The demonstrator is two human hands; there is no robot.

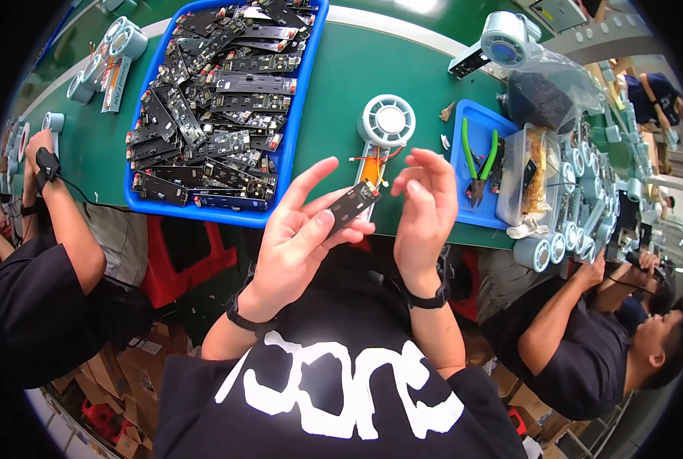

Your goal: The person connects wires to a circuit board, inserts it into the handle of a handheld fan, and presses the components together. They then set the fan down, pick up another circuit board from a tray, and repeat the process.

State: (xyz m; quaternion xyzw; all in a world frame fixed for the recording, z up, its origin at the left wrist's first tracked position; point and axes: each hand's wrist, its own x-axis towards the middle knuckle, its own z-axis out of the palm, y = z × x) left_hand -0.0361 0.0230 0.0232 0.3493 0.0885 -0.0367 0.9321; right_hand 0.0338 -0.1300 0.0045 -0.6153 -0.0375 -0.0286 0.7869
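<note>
Green counter [335,84], near edge: left hand [294,239] pinched slim black circuit board [349,206], right hand [424,218] curved loosely, empty; tugging risked tearing thin red wires [393,153].

Lettering [364,421] marks a black shirt [330,314] and fan handle [114,88].

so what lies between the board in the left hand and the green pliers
In the head view: the right hand above green tabletop, then the small blue tray's left rim.

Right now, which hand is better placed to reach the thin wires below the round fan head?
Probably the right hand: it looks empty and is close beside the wires, while the left hand holds the black circuit board.
</note>
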